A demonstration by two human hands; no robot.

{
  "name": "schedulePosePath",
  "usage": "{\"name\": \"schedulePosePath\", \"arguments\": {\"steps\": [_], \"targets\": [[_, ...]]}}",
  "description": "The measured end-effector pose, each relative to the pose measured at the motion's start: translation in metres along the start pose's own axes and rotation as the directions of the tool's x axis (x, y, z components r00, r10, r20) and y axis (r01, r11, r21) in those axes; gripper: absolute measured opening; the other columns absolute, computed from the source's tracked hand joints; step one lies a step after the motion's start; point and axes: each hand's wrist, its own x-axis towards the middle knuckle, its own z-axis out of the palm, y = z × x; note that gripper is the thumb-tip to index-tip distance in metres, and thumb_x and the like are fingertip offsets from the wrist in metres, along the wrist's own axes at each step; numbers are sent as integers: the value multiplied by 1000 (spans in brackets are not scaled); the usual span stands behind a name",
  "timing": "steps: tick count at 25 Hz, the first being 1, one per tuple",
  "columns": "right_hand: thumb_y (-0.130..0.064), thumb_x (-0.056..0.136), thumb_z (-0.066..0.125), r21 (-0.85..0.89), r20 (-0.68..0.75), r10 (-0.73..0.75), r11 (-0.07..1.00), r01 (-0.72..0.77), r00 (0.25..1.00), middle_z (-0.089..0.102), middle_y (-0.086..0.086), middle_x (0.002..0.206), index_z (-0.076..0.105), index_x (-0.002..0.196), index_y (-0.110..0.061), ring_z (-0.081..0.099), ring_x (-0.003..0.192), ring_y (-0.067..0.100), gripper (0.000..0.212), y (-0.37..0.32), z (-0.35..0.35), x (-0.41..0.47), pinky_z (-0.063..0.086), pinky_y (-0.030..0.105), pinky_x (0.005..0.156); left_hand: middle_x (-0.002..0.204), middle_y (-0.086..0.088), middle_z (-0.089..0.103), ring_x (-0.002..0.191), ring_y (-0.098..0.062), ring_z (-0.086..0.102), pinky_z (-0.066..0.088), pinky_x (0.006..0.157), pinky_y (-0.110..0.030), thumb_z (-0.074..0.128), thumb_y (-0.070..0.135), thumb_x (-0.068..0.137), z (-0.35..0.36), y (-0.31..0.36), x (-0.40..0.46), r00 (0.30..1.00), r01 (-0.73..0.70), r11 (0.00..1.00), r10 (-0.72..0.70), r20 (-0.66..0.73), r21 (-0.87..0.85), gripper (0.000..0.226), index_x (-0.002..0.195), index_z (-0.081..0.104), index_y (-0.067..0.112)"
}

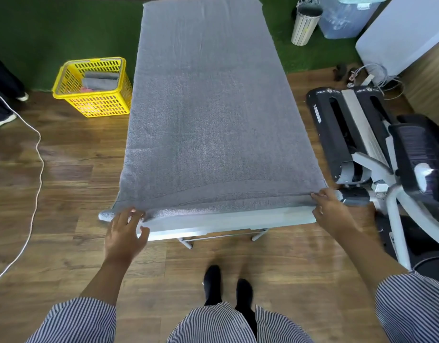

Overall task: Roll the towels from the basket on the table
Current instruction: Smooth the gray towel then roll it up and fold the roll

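A large grey towel (208,115) lies spread flat over nearly the whole white table (228,220), whose near edge shows bare. My left hand (125,233) is at the towel's near left corner, fingers spread and fingertips touching the hem. My right hand (331,209) is at the near right corner, its fingers pinching the towel's edge. The yellow basket (65,91) stands on the floor left of the table and holds folded grey towels (99,81) and something pink.
A black and white exercise machine (367,154) stands close on the right. A white cable (35,169) runs over the wooden floor at left. Another person's feet (5,115) are at the far left. A bin (305,23) and plastic container stand beyond.
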Motion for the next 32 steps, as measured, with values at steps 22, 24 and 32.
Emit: {"name": "schedulePosePath", "arguments": {"steps": [22, 24, 32], "targets": [[15, 52, 72, -182, -102, -235, 960, 214, 967, 67, 18, 85, 67, 88, 6, 62, 83, 38, 37, -4, -1, 5, 54, 43, 68, 105, -11, 66, 94, -35, 61, 54, 65, -47, 55, 3, 76, 2, 13, 8, 1000, -8, 1000, 8, 20, -11, 30, 104, 65, 5], [14, 55, 70, -161, -94, -205, 969, 189, 974, 67, 17, 86, 67, 87, 4, 62, 86, 38, 34, -4, 2, 10, 55, 44, 70, 104, -14, 66, 94, -37, 61, 54, 75, -49, 62, 2, 78, 5, 12, 11, 999, -47, 999, 47, 15, -18, 29, 107, 64, 1], [1, 65, 55, -56, -61, -93, 994, 90, 994, 44, 6, 53, 51, 53, -3, 50, 66, 32, 14, -5, -4, 8, 36, 33, 55, 85, -13, 66, 72, -37, 62, 51, 60, -46, 50, -28, 50, 5, 6, 17, 983, -143, 990, 142, 118, 0, 58, 97, 68, 1]]}}
